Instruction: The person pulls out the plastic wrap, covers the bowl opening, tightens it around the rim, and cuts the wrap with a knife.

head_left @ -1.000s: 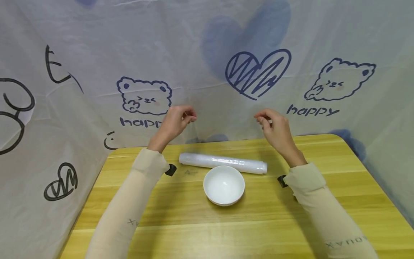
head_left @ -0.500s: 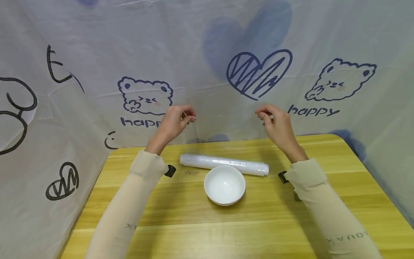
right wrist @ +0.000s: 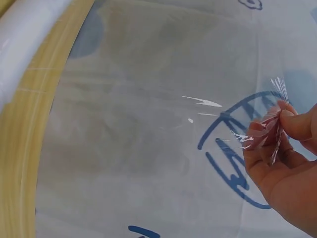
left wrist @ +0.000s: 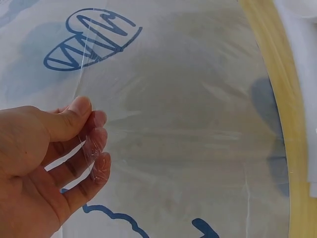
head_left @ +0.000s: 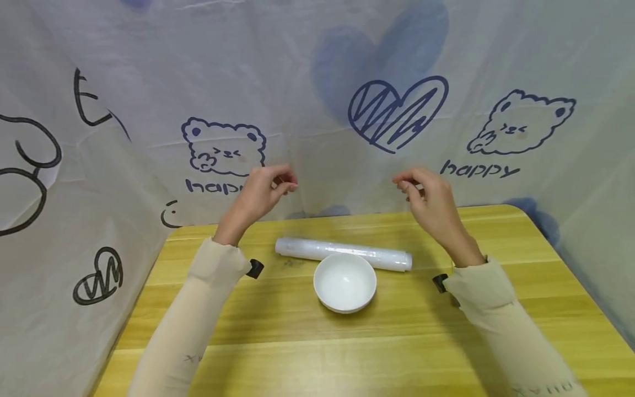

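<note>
A sheet of clear cling film [right wrist: 200,102] stretches between both hands, nearly invisible in the head view but glinting in the wrist views. My left hand [head_left: 260,190] pinches one edge between thumb and index finger; film clings over the other fingertips in the left wrist view. On the other side, my right hand [head_left: 434,207] pinches a gathered corner, crumpled at the fingertips in the right wrist view. Below and between the hands, the white cling film roll [head_left: 307,248] lies crosswise on the table. Just in front of it stands a white bowl [head_left: 344,284], its inside bare.
The wooden table [head_left: 297,358] ends at a pale printed cloth [head_left: 317,149] hung behind and along both sides. Black wrist cameras show under each cuff, the left one [head_left: 255,269] and the right one [head_left: 439,283].
Both hands have dropped slightly, the right one also shifting a little to the right, still pinching the film. The roll and bowl stay where they were.
</note>
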Motion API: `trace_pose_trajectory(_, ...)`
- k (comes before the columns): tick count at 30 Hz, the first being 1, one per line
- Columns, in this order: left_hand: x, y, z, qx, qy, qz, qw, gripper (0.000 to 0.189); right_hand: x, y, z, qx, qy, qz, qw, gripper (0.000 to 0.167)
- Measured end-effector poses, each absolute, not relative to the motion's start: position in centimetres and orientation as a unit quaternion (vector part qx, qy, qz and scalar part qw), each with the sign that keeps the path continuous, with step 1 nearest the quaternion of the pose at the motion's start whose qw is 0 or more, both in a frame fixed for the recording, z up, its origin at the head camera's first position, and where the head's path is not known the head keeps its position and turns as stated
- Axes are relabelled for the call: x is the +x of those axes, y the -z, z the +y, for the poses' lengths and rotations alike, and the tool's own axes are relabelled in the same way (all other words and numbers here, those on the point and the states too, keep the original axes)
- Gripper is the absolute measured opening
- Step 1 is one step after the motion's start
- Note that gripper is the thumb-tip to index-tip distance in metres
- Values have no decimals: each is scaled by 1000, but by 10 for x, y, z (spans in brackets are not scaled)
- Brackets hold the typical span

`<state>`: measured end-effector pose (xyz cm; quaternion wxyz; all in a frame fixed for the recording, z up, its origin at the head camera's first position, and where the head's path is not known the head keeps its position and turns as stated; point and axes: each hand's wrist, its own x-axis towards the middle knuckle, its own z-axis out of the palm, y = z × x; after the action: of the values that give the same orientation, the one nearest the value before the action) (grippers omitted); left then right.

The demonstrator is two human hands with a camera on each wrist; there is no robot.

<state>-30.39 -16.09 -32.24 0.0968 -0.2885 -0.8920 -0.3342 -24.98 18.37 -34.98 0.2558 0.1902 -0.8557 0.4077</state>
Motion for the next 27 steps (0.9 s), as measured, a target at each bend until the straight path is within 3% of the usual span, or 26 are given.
trace_pose_trajectory(16,-256,329,-175,-327,335,-873,133,3,-204,352,182,235,-380,-848,284,16)
trace_pose_trajectory(27,-215,347,-189,-341,353,-860,140,6,-159,364,175,288,-372,-829,301,27)
